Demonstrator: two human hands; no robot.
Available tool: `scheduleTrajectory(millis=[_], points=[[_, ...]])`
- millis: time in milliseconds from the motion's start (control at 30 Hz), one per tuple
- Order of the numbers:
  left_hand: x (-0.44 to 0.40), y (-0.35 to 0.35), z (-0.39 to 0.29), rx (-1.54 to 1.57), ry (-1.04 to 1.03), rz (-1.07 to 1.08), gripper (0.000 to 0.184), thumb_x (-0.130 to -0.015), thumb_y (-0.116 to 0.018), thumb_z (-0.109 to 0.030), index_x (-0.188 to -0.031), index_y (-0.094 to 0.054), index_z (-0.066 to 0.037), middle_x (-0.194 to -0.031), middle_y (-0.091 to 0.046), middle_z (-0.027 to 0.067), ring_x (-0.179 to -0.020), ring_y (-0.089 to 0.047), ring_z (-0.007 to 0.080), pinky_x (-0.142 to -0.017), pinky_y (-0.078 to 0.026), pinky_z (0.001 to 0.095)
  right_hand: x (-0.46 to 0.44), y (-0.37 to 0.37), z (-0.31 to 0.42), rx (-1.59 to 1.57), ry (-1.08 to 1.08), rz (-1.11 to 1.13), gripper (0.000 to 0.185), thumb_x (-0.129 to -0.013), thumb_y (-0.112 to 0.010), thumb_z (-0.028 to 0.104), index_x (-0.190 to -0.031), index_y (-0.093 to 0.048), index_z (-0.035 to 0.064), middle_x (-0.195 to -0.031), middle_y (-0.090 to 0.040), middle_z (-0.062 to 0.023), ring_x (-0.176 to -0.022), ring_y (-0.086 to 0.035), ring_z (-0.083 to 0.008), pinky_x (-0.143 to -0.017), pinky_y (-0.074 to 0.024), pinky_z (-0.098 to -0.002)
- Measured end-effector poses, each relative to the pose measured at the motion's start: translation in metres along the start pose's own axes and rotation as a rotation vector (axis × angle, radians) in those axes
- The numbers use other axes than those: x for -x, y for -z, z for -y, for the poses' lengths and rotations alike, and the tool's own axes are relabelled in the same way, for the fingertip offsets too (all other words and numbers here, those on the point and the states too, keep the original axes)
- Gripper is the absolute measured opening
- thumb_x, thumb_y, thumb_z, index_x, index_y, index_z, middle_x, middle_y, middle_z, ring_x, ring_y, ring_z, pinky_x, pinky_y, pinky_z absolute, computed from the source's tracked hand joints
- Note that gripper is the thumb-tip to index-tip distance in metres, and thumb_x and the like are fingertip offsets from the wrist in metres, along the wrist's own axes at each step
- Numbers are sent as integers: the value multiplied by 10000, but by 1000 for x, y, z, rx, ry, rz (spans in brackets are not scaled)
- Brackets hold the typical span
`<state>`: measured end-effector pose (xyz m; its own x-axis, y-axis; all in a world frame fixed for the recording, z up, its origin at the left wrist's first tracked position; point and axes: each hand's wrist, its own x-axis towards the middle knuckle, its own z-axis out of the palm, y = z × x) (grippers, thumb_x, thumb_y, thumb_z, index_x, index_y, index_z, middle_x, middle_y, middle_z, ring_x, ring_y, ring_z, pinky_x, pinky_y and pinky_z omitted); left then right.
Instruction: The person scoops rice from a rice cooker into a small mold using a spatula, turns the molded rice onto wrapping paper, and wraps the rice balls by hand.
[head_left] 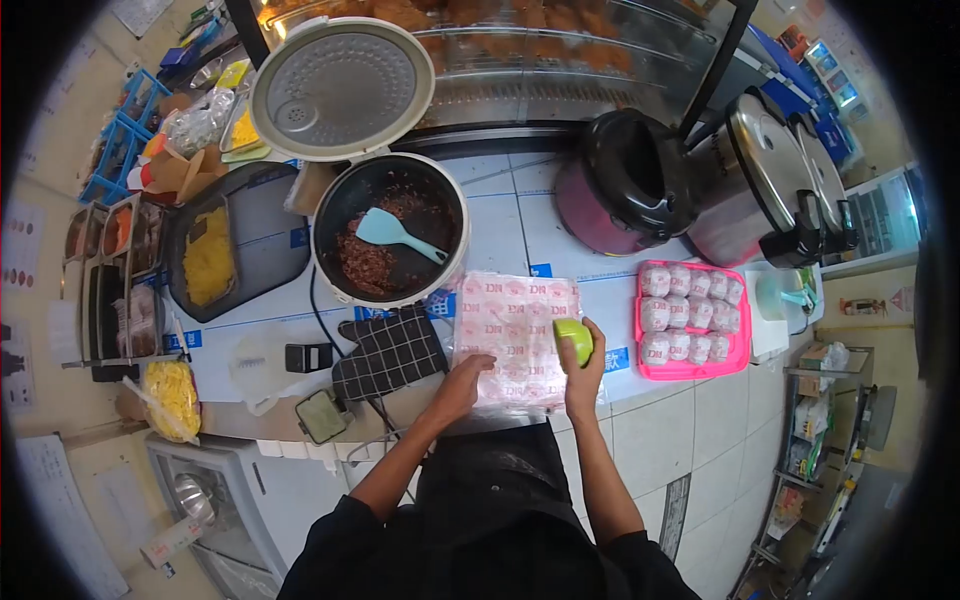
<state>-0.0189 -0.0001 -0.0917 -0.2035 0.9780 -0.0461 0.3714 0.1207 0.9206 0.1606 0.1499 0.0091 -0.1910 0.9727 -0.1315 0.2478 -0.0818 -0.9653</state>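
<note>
My right hand [585, 378] grips a small lime-green bowl [572, 342], tilted on its side above the right part of a stack of printed wrapping sheets [516, 340]. The sheets are pinkish white and marked "RICE". At the stack's lower left edge lies my left hand [464, 387], fingers extended over the paper and holding nothing that I can see. Behind the stack stands an open rice cooker [465, 225] with dark reddish-brown rice [372, 262] inside. A light-blue rice paddle [395, 232] rests on that rice.
Right of the sheets, a pink tray [742, 362] carries several wrapped rice balls [688, 312]. Closed cookers [625, 185] stand at the back right. To the left are a black checked oven mitt [390, 355], a dark tray [275, 235] with yellow food and a black cord [318, 300].
</note>
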Motion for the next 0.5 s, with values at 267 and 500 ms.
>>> scheduleTrajectory(millis=[267,500], points=[[2,8,1,-217,-31,-57,432,-849,-573,68,-1275,-596,5,-1366,-585,201,-1349,-528,392,-1152,-409,480,4,-57,-99,647,647,257,684,-844,-830,294,-1445,-556,114,-1455,-468,-319,-1346,-465,-482,-1121,-387,-540],[11,-3,1,-267,-47,-29,442,-840,-649,15,-1280,-602,5,-1417,-555,198,-1405,-467,393,-1191,-364,495,-1,-47,-89,683,612,321,679,-842,-839,295,-1429,-562,96,-1448,-479,-307,-1331,-487,-474,-1112,-411,-531]])
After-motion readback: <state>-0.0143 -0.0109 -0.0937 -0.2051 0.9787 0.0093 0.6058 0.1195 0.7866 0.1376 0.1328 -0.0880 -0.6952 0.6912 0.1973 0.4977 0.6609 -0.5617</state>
